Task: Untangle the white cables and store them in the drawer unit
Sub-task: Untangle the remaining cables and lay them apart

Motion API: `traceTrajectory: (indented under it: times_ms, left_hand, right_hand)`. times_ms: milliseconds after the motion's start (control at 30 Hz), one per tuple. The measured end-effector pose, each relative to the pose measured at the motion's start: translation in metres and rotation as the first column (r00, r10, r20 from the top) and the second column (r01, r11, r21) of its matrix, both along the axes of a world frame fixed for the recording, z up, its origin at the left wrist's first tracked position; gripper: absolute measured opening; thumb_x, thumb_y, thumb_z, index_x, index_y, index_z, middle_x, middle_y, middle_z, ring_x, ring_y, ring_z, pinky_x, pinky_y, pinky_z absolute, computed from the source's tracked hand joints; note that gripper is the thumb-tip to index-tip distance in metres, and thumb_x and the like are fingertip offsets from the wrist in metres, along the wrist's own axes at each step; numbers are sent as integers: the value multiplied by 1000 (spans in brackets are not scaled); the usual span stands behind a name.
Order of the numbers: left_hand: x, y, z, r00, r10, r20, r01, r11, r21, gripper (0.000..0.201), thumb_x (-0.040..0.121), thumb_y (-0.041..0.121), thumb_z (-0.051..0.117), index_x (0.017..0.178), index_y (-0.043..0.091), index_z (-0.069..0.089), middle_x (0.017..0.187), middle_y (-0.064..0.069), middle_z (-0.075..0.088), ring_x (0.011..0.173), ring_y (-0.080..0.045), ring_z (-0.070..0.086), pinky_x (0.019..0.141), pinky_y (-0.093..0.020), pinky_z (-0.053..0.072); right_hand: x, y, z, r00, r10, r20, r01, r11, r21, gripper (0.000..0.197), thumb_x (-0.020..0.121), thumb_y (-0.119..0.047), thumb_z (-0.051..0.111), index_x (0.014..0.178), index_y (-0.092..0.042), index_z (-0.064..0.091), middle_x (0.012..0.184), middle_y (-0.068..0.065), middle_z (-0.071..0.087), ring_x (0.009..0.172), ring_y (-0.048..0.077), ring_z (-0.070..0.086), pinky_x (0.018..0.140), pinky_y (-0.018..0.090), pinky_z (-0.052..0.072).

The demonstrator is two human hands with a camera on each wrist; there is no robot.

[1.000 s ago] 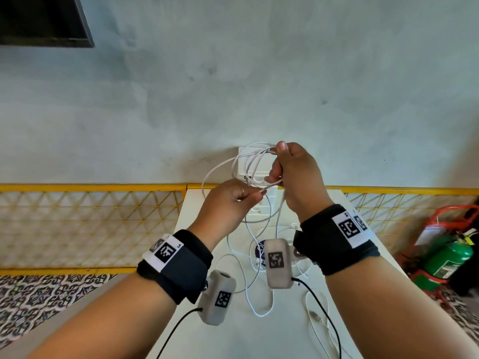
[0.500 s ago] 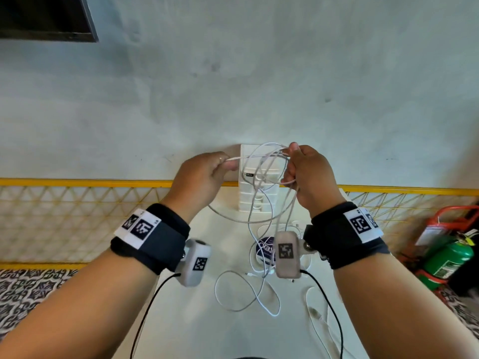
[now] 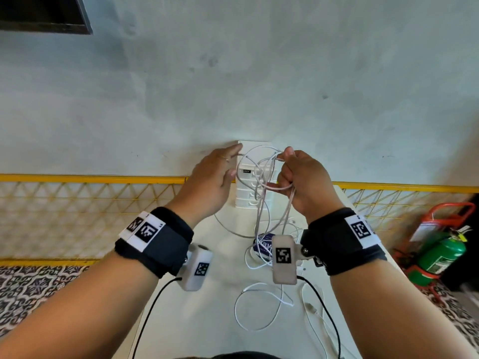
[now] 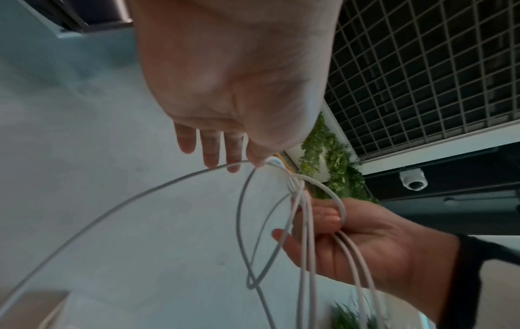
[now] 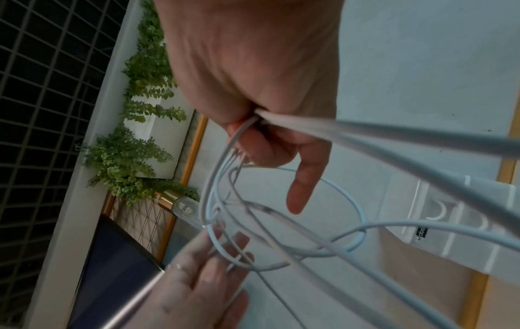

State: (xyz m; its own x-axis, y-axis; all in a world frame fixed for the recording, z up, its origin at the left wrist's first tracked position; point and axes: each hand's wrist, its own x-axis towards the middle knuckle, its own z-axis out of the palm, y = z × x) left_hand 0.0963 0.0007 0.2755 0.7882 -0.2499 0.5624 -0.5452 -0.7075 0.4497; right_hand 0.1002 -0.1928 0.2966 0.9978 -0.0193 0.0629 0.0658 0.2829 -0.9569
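Several tangled white cables [image 3: 261, 177] hang in loops between my two hands, above the white table [image 3: 207, 320]. My right hand [image 3: 303, 177] grips the bunch in curled fingers, index finger pointing out [image 5: 303, 182]. My left hand [image 3: 217, 177] pinches one strand [image 4: 168, 184] between thumb and index, its other fingers [image 4: 209, 149] straight. More cable [image 3: 259, 307] trails down and lies looped on the table. The white drawer unit [image 3: 246, 200] stands against the wall just behind the hands, its drawers closed.
A dark blue object [image 3: 264, 246] lies under the cables near my right wrist. A separate white cable [image 3: 311, 309] lies at the table's right side. A yellow railing [image 3: 90, 177] runs behind the table. A green fire extinguisher [image 3: 440, 252] stands on the floor at right.
My left hand rose from below the bunch and went left and up with one strand, drawing it out beside the drawer unit's top. The right hand stayed on the bunch.
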Motion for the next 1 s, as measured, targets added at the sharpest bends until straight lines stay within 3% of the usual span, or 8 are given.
traceTrajectory:
  times_ms: [100, 233, 333, 433, 533, 667, 867, 1000]
  left_hand:
    - [0, -9, 11, 998, -16, 64, 8, 992, 128, 31, 100, 19, 46, 130, 17, 56, 117, -5, 64, 108, -24, 59, 89, -36, 46]
    - [-2, -7, 24, 993, -76, 89, 57, 978, 202, 23, 99, 29, 51, 104, 17, 70, 96, 4, 66, 90, -18, 62, 73, -29, 43]
    - [4, 1, 31, 968, -182, -172, 166, 981, -105, 26, 101, 28, 48, 96, 25, 73, 90, 10, 60, 81, -1, 56, 74, -17, 41]
    - [4, 7, 37, 822, -335, -460, 192, 924, -330, 29, 100, 24, 51, 87, 30, 75, 90, 1, 68, 55, -5, 40, 55, -19, 35]
    - [-1, 9, 47, 744, -273, -610, 247, 961, -129, 20, 97, 17, 57, 88, 28, 72, 64, 19, 63, 51, -7, 31, 49, -17, 29]
    - [-1, 4, 52, 842, -68, -536, 220, 949, 224, 13, 94, 27, 61, 91, 26, 74, 68, 19, 60, 51, 8, 46, 51, -7, 32]
    - [0, -21, 39, 933, -125, -338, 17, 952, -305, 26, 95, 15, 54, 73, 27, 62, 72, 17, 64, 53, 9, 50, 53, -10, 37]
    - [20, 26, 64, 962, -43, -269, -206, 532, -821, 28, 91, 7, 48, 70, 22, 59, 61, 8, 51, 46, -2, 41, 42, -17, 29]
  right_hand:
    - [0, 2, -4, 1000, 20, 9, -19, 995, -96, 27, 103, -25, 41, 89, -7, 56, 47, -4, 31, 41, 12, 30, 66, 45, 58]
    - [-1, -5, -11, 1000, 6, 18, -1, 972, -234, 24, 102, -24, 43, 90, -7, 55, 50, 0, 31, 40, 11, 34, 67, 46, 57]
    - [-2, -14, -19, 999, 38, 30, -28, 962, -273, 24, 102, -22, 44, 87, -8, 55, 49, 0, 30, 42, 13, 30, 65, 45, 56]
    - [-6, -17, -22, 994, 103, 47, -87, 957, -276, 25, 102, -16, 43, 82, -6, 53, 45, -2, 28, 40, 13, 27, 62, 45, 56]
    - [-8, -18, -23, 992, 114, 60, -91, 950, -300, 26, 102, -14, 43, 79, -7, 54, 45, -2, 26, 38, 11, 27, 64, 46, 57]
    - [-8, -17, -23, 987, 143, 78, -109, 936, -335, 26, 101, -13, 45, 77, -8, 54, 43, -4, 27, 37, 11, 27, 62, 45, 56]
    - [-9, -11, -19, 987, 131, 91, -65, 852, -519, 28, 98, -14, 48, 72, -18, 58, 50, 2, 28, 41, 10, 31, 56, 42, 56]
    - [-9, -34, -30, 997, 36, 63, 13, 766, -643, 26, 94, -19, 51, 71, -22, 61, 53, 0, 37, 42, 12, 42, 59, 40, 59]
